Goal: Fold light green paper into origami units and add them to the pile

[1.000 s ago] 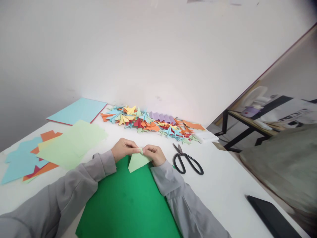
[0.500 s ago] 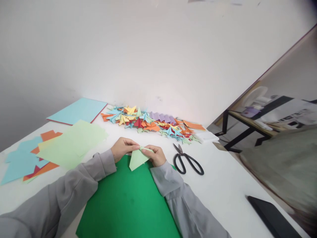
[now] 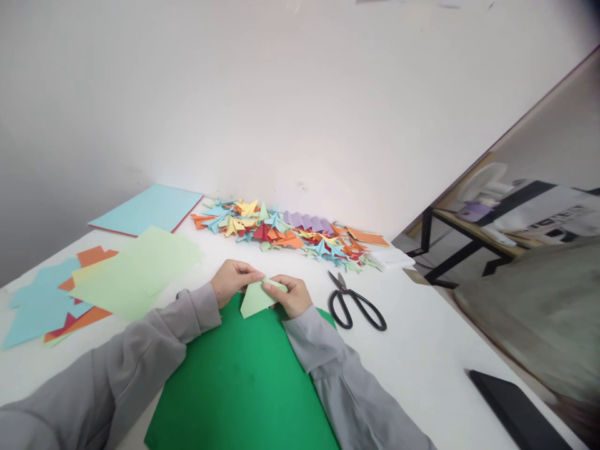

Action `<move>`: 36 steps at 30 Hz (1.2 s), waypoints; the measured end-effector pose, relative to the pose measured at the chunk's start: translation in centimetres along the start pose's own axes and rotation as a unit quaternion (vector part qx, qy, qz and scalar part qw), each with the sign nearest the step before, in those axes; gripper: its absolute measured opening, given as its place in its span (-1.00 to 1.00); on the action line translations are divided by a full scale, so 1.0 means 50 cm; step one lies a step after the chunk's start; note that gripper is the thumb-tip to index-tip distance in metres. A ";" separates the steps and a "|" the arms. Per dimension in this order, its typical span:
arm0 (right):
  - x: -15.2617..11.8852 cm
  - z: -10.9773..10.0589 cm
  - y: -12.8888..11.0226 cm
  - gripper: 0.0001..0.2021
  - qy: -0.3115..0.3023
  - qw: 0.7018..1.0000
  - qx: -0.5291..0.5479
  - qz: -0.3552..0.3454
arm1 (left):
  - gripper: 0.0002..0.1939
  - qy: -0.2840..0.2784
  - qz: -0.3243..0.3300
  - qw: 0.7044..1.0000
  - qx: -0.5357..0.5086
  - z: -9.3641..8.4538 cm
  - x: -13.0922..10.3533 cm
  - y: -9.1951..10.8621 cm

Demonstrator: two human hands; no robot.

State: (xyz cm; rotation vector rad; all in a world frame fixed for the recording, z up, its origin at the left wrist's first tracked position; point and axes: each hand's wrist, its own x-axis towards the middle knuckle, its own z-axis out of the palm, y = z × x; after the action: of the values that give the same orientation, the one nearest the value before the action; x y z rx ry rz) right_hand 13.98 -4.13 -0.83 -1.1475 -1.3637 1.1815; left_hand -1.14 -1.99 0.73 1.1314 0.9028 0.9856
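Observation:
A folded light green paper (image 3: 255, 299) is held between my two hands, above the far part of a green sheet (image 3: 244, 375). My left hand (image 3: 233, 281) pinches its upper left edge with thumb and fingertips. On the right side, my right hand (image 3: 291, 296) grips the same paper, its thumb lying on the top face. The fingertips of both hands are close together at the upper edge. Black-handled scissors (image 3: 349, 302) lie partly spread to the right of my right hand.
Folded colourful paper pieces (image 3: 276, 230) are heaped along the wall. Loose sheets (image 3: 135, 275) lie at the left, a blue sheet (image 3: 150, 208) behind them. A black flat object (image 3: 518, 409) rests near the right edge of the white table (image 3: 412, 356).
The folded paper has tilted and shifted slightly left and up. My right hand has moved a little left with it, while my left hand has barely moved.

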 end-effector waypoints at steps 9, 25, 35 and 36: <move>-0.002 0.002 -0.004 -0.75 0.019 1.000 -0.006 -0.005 | -0.74 -0.005 -0.002 1.000 0.002 0.002 0.000 -0.004; -0.007 0.001 -0.017 -0.78 0.013 0.998 -0.051 -0.031 | -0.74 -0.007 0.014 0.998 0.054 0.011 -0.007 0.008; 0.001 0.000 -0.004 -0.75 0.004 0.996 -0.070 -0.054 | -0.67 -0.024 0.005 1.000 0.020 0.013 -0.008 0.009; 0.002 0.000 -0.003 -0.76 0.006 0.997 -0.065 -0.048 | -0.66 -0.024 0.000 1.000 0.012 0.013 -0.008 0.008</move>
State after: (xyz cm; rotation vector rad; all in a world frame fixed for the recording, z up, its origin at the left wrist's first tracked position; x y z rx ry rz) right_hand 13.95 -4.05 -0.68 -1.1644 -1.4876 1.0292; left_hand -0.73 -2.49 1.28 1.1711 0.8769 0.9463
